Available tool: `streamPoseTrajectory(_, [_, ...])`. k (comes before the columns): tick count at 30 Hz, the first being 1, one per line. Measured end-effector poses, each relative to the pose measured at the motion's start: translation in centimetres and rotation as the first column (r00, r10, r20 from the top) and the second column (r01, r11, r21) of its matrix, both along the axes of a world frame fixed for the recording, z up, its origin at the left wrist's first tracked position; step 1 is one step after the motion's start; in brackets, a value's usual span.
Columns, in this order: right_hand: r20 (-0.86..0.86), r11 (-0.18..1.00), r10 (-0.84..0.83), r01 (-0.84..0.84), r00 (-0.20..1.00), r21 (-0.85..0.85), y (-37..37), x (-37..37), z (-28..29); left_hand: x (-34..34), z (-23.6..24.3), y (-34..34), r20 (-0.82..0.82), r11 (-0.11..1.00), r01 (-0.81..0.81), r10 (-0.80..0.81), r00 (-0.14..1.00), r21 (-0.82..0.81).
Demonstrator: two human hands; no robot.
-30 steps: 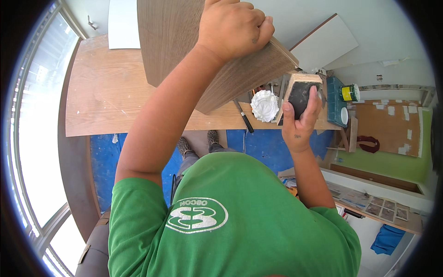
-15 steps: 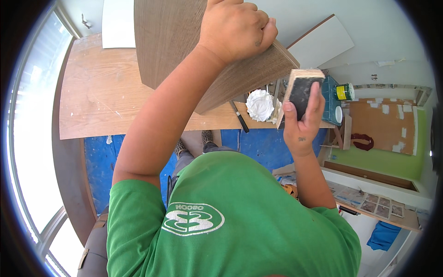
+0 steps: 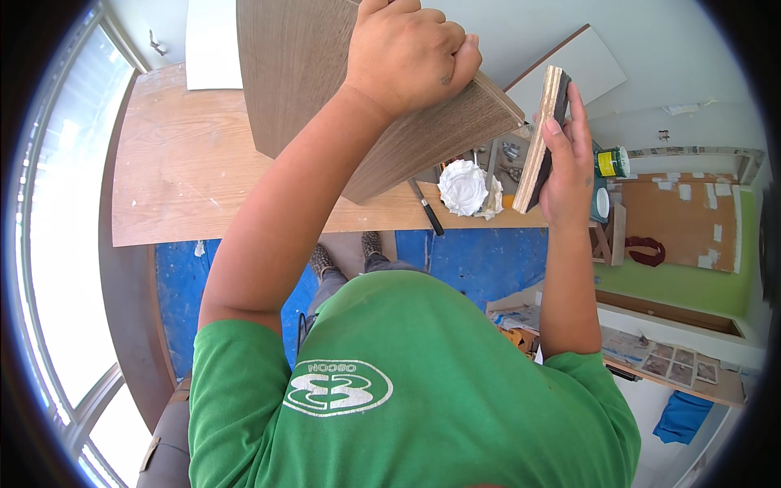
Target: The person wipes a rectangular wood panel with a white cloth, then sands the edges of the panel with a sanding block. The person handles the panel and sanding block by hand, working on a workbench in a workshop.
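Note:
Closed in a fist, my left hand grips the upper edge of a brown wood-grain board piece, which stands tilted on the wooden worktop. Two of its faces meet at a corner that points toward me. To the right, my right hand holds a plywood sanding block with a dark face, thumb on one side and fingers on the other. The block is upright, its layered edge facing me, and it appears apart from the board's right end. What my left fingertips touch is hidden.
A round mass of white paste and a black-handled tool lie near the worktop's front edge. Small tools sit behind the paste. A green tub stands at right. White panels lean on the wall; blue sheeting covers the floor.
My right hand has moved slightly right and turned the sanding block, so its layered edge now shows instead of its dark face. My left hand still grips the board.

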State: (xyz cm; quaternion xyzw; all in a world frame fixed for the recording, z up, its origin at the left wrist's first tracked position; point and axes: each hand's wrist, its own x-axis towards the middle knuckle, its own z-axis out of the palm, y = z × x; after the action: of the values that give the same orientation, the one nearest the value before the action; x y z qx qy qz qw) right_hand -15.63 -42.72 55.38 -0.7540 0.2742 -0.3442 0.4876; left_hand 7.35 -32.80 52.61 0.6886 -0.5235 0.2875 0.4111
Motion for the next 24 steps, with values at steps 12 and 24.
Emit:
streamPoseTrajectory(12, [-0.4, 0.957, -0.092, -0.03, 0.912, -0.288, 1.6, 0.3, 2.8, 0.0, -1.1, 0.0, 0.137, 0.985, -0.049, 0.073, 0.988, -0.167])
streamPoseTrajectory(24, [-0.503, 0.945, -0.124, -0.053, 0.856, -0.323, 1.8, 0.1, 3.3, -0.4, -1.3, 1.2, 0.094, 0.987, -0.042, 0.058, 0.994, -0.158])
